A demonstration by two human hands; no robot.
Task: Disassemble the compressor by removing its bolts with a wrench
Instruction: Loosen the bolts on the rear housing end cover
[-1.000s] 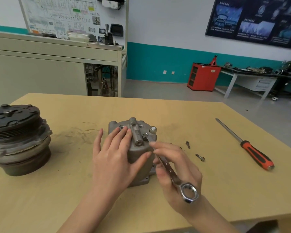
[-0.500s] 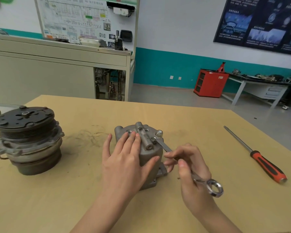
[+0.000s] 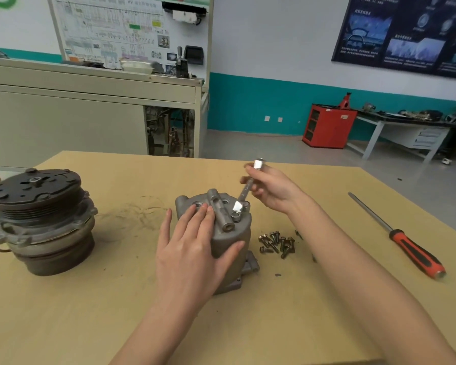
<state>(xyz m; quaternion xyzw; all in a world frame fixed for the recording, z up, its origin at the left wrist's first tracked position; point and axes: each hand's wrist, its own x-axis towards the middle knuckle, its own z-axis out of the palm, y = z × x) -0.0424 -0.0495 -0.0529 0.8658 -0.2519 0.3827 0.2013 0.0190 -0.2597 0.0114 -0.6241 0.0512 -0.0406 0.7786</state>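
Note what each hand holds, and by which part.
Right hand pinches the wrench by its upper shaft; left hand presses flat on the compressor top, gripping nothing.

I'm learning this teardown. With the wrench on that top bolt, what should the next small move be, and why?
Probably swing the wrench to back the bolt out. Its lower end seems to sit on the bolt, the right hand grips its shaft, the left hand braces the compressor, and loose bolts already lie beside it.
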